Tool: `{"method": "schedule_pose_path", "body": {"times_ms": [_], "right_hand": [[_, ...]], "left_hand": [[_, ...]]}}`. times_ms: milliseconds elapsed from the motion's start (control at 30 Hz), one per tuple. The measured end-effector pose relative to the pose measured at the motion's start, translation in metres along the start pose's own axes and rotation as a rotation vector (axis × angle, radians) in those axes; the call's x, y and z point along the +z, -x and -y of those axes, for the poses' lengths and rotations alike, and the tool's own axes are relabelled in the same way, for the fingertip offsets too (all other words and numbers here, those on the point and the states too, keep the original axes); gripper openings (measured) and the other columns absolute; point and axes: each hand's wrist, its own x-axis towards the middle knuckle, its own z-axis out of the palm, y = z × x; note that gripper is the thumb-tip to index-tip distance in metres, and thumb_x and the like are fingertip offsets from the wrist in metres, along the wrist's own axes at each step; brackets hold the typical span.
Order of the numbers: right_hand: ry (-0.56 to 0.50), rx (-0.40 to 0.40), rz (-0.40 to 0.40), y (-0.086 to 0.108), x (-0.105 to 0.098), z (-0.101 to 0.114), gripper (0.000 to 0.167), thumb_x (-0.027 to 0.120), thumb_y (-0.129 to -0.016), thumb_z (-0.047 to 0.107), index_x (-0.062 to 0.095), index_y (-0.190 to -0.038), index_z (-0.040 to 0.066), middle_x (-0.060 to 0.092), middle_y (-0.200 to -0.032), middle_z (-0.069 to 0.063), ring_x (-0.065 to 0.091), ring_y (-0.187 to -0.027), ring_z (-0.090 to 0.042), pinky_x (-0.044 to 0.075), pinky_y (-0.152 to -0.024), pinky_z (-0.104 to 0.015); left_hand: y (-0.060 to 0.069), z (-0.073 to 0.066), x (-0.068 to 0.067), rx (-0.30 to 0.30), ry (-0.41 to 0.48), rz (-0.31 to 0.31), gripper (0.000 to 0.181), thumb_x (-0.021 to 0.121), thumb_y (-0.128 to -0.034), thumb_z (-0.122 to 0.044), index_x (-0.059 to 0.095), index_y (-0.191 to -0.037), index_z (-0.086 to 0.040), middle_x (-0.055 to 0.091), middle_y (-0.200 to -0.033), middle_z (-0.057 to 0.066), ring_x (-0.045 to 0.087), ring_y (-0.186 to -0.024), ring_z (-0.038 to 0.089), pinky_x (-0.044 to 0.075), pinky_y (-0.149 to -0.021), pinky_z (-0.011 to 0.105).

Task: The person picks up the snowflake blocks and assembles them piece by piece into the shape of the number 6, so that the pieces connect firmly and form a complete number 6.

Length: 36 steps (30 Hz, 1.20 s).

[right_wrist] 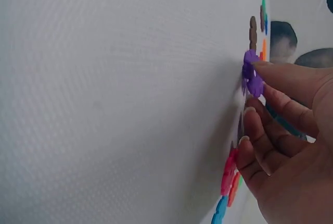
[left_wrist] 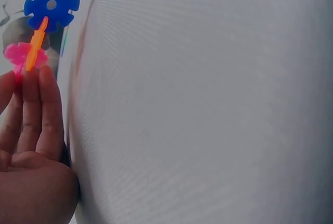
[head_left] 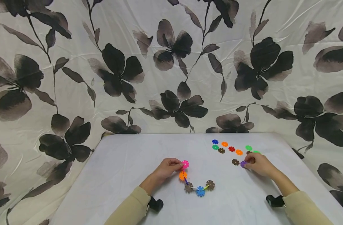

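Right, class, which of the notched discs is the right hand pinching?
The purple disc, pinched by the right hand; the brown disc to its left lies loose, while the left hand holds linked discs.

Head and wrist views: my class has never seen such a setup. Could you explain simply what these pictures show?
There is no robot here: a person works bare-handed. The wide picture is taken from a head-worn camera; the two close ones come from the left and right wrists. On the white table lie loose notched discs in several colours. The left hand pinches the pink disc at one end of a chain of interlocked discs; the right hand pinches a purple disc.
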Motion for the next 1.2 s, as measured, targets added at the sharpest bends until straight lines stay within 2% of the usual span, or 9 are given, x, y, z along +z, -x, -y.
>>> {"method": "schedule_pose_path", "body": {"times_ms": [233, 433, 600, 833, 1033, 1200], "right_hand": [[-0.07, -0.003, 0.021, 0.001, -0.005, 0.004, 0.013, 0.073, -0.092, 0.007, 0.064, -0.097, 0.0, 0.061, -0.078, -0.002, 0.054, -0.073, -0.018, 0.046, -0.064, -0.025], [-0.169, -0.027, 0.048, 0.001, -0.006, 0.024, 0.016, 0.073, -0.092, 0.007, 0.063, -0.1, -0.002, 0.062, -0.067, -0.004, 0.054, -0.059, -0.015, 0.046, -0.057, -0.026], [-0.289, -0.037, 0.075, -0.005, 0.002, 0.042, 0.026, 0.072, -0.094, 0.009, 0.064, -0.114, -0.006, 0.067, -0.072, -0.01, 0.06, -0.063, -0.019, 0.053, -0.061, -0.03], [-0.423, -0.07, 0.112, -0.015, 0.015, 0.065, 0.028, 0.069, -0.098, 0.012, 0.067, -0.119, -0.006, 0.07, -0.083, -0.021, 0.064, -0.07, -0.022, 0.057, -0.069, -0.029], [-0.495, -0.116, 0.146, -0.021, 0.025, 0.082, 0.032, 0.064, -0.101, 0.009, 0.063, -0.127, -0.009, 0.07, -0.094, -0.026, 0.066, -0.076, -0.022, 0.058, -0.074, -0.03], [-0.53, -0.13, 0.173, -0.028, 0.037, 0.094, 0.031, 0.064, -0.101, 0.009, 0.063, -0.127, -0.007, 0.07, -0.099, -0.029, 0.067, -0.08, -0.025, 0.059, -0.078, -0.031]], "left_hand": [[0.0, 0.0, -0.001, -0.015, -0.012, -0.01, 0.019, 0.069, -0.0991, -0.016, 0.073, -0.108, 0.0, 0.076, -0.097, 0.005, 0.067, -0.091, 0.016, 0.052, -0.089, 0.032], [-0.002, -0.002, -0.001, -0.011, -0.007, -0.015, 0.019, 0.07, -0.0982, -0.016, 0.073, -0.107, 0.0, 0.076, -0.096, 0.005, 0.067, -0.089, 0.015, 0.052, -0.088, 0.032], [-0.001, -0.001, -0.001, -0.02, 0.005, -0.013, 0.018, 0.071, -0.0976, -0.016, 0.073, -0.105, 0.0, 0.076, -0.094, 0.006, 0.067, -0.088, 0.015, 0.052, -0.088, 0.031], [-0.001, 0.003, 0.0, -0.004, 0.013, -0.011, 0.019, 0.07, -0.0978, -0.014, 0.073, -0.107, 0.002, 0.076, -0.094, 0.007, 0.069, -0.088, 0.014, 0.053, -0.088, 0.031], [-0.002, 0.004, 0.0, -0.012, 0.004, -0.015, 0.017, 0.071, -0.0974, -0.016, 0.073, -0.105, -0.001, 0.076, -0.094, 0.004, 0.067, -0.088, 0.015, 0.053, -0.087, 0.03], [-0.003, 0.004, 0.0, 0.018, 0.011, -0.005, 0.017, 0.072, -0.0968, -0.015, 0.072, -0.104, 0.001, 0.076, -0.092, 0.005, 0.067, -0.086, 0.015, 0.053, -0.084, 0.029]]}}
